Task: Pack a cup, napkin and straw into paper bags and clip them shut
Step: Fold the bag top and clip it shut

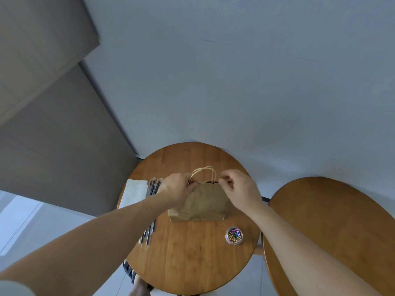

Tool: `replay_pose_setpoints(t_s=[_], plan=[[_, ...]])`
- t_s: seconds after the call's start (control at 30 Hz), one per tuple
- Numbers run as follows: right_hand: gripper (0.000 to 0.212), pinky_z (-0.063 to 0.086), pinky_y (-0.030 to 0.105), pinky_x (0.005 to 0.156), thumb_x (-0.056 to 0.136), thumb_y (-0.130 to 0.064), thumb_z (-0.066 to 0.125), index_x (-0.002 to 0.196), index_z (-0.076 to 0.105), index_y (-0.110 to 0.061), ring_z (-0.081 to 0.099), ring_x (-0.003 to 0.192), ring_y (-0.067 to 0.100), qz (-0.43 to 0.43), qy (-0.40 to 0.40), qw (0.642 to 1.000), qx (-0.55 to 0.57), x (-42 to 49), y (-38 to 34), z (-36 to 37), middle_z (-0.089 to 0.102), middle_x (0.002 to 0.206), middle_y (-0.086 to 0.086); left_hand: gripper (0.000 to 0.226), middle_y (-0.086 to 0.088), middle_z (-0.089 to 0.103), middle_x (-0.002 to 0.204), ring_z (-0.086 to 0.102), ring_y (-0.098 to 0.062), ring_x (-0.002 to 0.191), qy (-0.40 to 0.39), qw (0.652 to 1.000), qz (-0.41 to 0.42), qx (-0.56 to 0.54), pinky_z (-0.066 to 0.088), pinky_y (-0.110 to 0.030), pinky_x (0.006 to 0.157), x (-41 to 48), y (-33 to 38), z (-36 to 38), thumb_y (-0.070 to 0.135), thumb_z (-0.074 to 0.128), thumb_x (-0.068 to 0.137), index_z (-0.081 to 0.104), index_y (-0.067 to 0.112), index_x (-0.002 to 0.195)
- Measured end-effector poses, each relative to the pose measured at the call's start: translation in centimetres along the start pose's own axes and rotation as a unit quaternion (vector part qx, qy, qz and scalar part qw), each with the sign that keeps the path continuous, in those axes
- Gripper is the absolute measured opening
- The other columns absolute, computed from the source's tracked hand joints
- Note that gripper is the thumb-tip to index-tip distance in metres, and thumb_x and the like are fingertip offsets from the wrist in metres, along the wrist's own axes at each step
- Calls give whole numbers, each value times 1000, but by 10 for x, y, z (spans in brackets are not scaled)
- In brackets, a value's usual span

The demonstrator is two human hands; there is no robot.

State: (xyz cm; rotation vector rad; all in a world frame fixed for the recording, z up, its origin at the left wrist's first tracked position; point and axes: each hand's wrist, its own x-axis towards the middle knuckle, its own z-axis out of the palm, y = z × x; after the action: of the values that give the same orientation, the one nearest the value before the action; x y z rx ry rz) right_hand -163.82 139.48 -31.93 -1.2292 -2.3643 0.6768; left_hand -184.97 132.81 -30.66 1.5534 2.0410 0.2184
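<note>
Straws (pixel 154 186) partly under left forearm (pixel 96 231); bag (pixel 203 204) contents unseen.

Bare forearms reached forward, left hand (pixel 177 189) and right hand (pixel 239 189) near together, curled fingers (pixel 225 183) pinched paper bag (pixel 203 202) top.

A round wooden table (pixel 192 263) with a plank-grain top stands at centre, its far edge against a plain pale grey-blue wall (pixel 235 82). A second wooden table (pixel 331 221) of the same finish stands just beside it on the right, separated by a narrow gap; its top is cut off by the frame edge. A dark strip (pixel 265 198) runs along the base of the wall and shows in the gap between the two tables. The wall carries a faint dark streak (pixel 209 41) high up. To the left, two grey fabric panels (pixel 53 157) hang one above the other. Below them lies pale floor (pixel 32 227).
</note>
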Motion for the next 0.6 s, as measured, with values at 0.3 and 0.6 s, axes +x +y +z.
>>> replay_pose_setpoints(t_s=[0.3,0.6], plan=[[13,55,26,65,95,-22,55,86,63,-27,61,74,3,247,-175,951,-60,-82,78,47,68,87,-10,19,11,65,79,62,-14,81,35,999,11,-22,42,-23,60,4,-8,10,36,53,99,68,27,92],[17,40,24,53,91,-21,50,84,64,-19,61,68,13,324,-318,880,-139,-92,83,96,63,74,-5,17,15,62,73,56,-9,72,61,996,34,-46,35,-11,57,0,-12,15,31,57,97,73,24,97]])
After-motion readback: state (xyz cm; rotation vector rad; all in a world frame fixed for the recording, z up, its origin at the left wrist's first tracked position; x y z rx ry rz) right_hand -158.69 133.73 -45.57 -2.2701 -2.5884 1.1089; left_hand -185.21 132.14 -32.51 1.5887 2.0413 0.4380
